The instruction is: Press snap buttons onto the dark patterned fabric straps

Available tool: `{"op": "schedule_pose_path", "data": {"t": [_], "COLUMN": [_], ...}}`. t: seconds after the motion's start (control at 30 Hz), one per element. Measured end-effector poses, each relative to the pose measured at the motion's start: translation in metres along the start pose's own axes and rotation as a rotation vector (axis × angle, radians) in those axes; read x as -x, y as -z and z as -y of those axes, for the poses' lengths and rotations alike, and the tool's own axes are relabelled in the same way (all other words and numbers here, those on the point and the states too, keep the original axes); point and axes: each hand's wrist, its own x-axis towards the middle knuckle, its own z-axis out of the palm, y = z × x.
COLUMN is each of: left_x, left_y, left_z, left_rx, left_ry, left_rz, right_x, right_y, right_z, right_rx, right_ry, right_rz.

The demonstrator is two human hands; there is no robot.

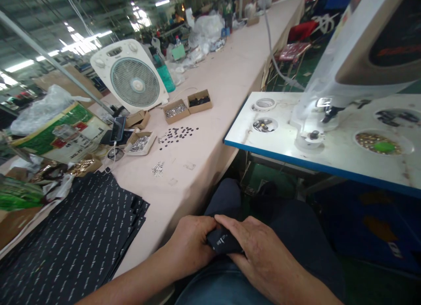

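Note:
Both my hands rest in my lap and hold a small folded piece of black fabric [224,243] with white print. My left hand [192,246] grips its left side with curled fingers. My right hand [261,254] lies over its right side, thumb on top. To my left, a stack of the same black printed fabric pieces [75,239] lies on the long table [210,99]. Loose black buttons [177,134] and a small heap of silver fasteners [158,169] are scattered on the table ahead.
Small cardboard boxes of silver parts [176,111], black parts [199,101] and more silver parts [140,143] stand near a white fan [133,79]. A phone [117,129] leans beside them. At right, a press machine [358,55] stands on a white blue-edged bench [283,143] with recessed dishes.

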Motion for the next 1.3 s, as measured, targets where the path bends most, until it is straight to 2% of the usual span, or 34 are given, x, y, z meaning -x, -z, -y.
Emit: {"op": "schedule_pose_path", "data": {"t": [0.13,0.33,0.43,0.63,0.77,0.93,1.07,1.2,1.3], "left_x": [-0.005,-0.014,-0.016,-0.018,-0.019,-0.022,-0.031,-0.052,-0.07], "left_y": [0.003,0.012,0.015,0.005,-0.007,-0.017,-0.027,-0.044,-0.058], "left_z": [0.002,0.004,0.004,0.011,0.015,0.017,0.015,0.023,0.039], "left_rx": [0.101,0.462,0.563,0.757,1.0,1.192,1.266,1.274,1.331], "left_ry": [0.076,0.128,0.143,0.236,0.285,0.369,0.408,0.393,0.317], "left_rz": [0.099,0.343,0.414,0.387,0.342,0.265,0.275,0.28,0.227], "right_x": [-0.005,-0.007,-0.009,-0.012,-0.017,-0.027,-0.043,-0.082,-0.124], "right_y": [0.0,0.016,0.022,0.022,0.022,0.026,0.033,0.048,0.055], "right_z": [-0.005,-0.005,-0.005,-0.017,-0.027,-0.039,-0.06,-0.072,-0.054], "right_rx": [-0.112,-0.421,-0.542,-0.704,-0.829,-0.726,-0.487,-0.082,0.065], "right_ry": [-0.081,-0.175,-0.218,-0.354,-0.388,-0.399,-0.394,-0.292,-0.145], "right_rz": [0.046,0.091,0.133,0.215,0.215,0.167,0.172,0.093,-0.006]}}
